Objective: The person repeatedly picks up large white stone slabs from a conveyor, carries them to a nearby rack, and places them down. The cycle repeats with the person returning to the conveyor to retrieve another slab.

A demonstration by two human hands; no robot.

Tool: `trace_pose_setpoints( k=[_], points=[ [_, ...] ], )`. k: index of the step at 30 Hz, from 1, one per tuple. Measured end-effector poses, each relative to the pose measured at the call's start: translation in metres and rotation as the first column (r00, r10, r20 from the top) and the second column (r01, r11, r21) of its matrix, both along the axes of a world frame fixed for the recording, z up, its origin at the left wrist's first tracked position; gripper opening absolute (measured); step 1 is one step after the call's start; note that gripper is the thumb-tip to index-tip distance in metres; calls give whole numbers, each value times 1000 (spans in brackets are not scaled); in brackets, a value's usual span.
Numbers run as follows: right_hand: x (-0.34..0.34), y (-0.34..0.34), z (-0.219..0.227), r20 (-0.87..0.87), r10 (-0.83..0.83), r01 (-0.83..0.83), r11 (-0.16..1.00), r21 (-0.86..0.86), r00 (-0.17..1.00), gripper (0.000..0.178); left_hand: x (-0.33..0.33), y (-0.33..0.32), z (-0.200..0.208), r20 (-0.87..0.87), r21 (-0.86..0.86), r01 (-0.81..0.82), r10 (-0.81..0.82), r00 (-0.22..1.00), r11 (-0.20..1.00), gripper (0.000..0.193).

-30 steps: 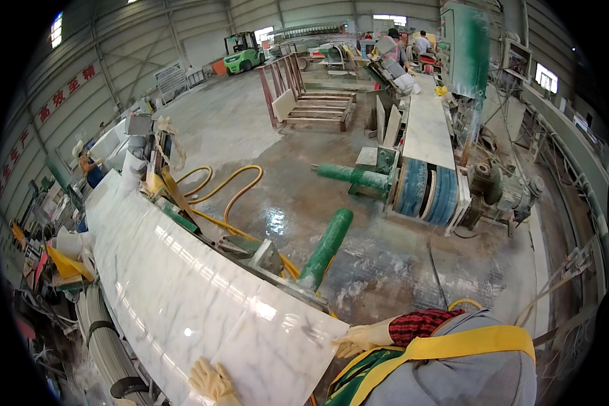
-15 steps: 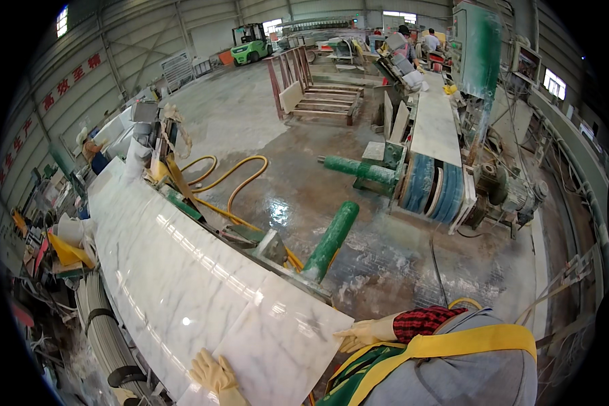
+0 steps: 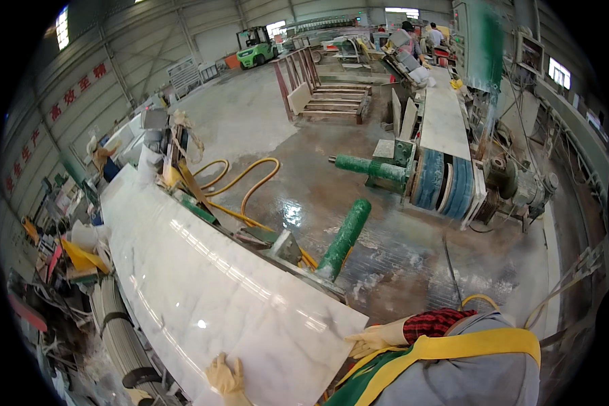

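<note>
At near end of slab, L hand rests gloved on top face, fingers loose & spread, grasping nothing; R hand, also gloved, is at slab's end edge by its right corner, fingers partly hidden, can't tell if they grip. Slab lies flat, long side running away from wearer. Green roller sits just off slab's right edge, yellow hose farther along that side, strip bundle off its left. To handle it well, prob. best: L palm flat w/ even pressure, R fingertips clear of slab's underside, no twisting, esp. b/c glossy face may be slippery
</note>
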State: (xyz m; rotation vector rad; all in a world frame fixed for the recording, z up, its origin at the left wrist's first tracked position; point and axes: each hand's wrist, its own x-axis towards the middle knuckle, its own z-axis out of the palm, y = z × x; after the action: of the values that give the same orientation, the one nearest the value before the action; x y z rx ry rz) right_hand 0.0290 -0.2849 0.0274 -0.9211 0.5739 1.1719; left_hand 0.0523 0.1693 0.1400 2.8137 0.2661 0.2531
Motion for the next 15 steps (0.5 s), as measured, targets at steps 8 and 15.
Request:
trace_pose_setpoints(
  k=[8,15],
  points=[
    [-17,-38,-98,883,3,-407,888,213,469,41,21,90,-21,-510,144,105,-17,860,984,75],
    [-23,-17,-30,869,436,-276,887,-370,234,55,45,109,-22,-470,153,27,49,881,988,76]
  ],
)
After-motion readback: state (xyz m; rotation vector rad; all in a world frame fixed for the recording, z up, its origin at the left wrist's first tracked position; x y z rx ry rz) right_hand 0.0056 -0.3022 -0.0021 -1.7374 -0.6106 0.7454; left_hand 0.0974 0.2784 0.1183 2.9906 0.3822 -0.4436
